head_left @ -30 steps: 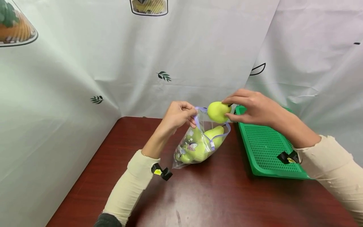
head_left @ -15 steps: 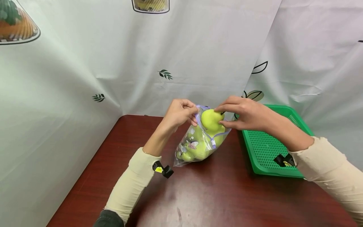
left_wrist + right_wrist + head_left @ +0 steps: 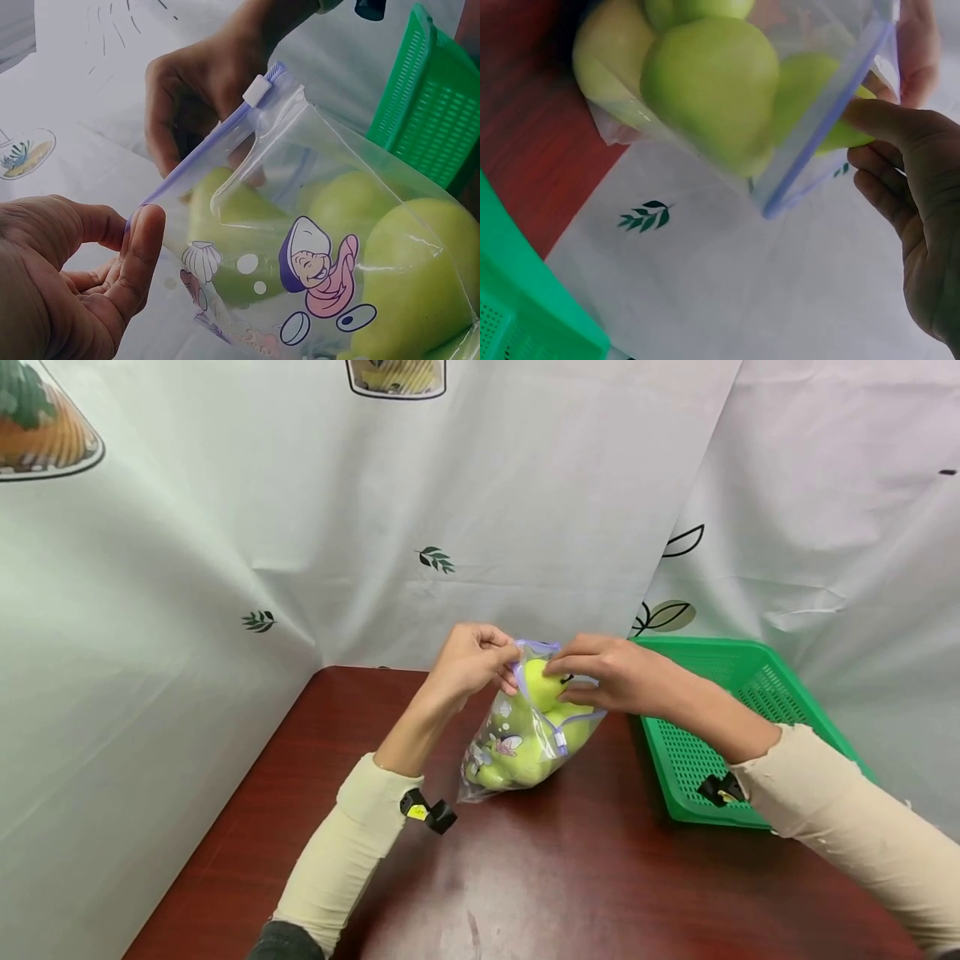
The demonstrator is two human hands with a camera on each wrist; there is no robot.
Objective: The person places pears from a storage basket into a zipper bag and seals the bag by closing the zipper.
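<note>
A clear zip bag (image 3: 471, 792) with a purple zip edge, a white slider (image 3: 257, 91) and a cartoon print leans on the table, holding several green pears (image 3: 712, 82). My left hand (image 3: 474, 662) pinches the left side of the bag's mouth between thumb and fingers, keeping it raised. At the mouth, my right hand (image 3: 618, 677) grips another green pear (image 3: 537, 683) near its dark stem. That pear is inside the opening, above the others. In the right wrist view, the thumb lies on the pear just past the purple edge.
A green perforated plastic basket (image 3: 663, 777) stands to the right of the bag, partly behind my right forearm. The dark red wooden table (image 3: 517, 868) meets a white printed sheet (image 3: 360, 543) hung behind and at the left.
My right hand has carried the pear left and down, from above the bag's mouth into it. My left hand keeps its hold on the edge, and the bag stays in place.
</note>
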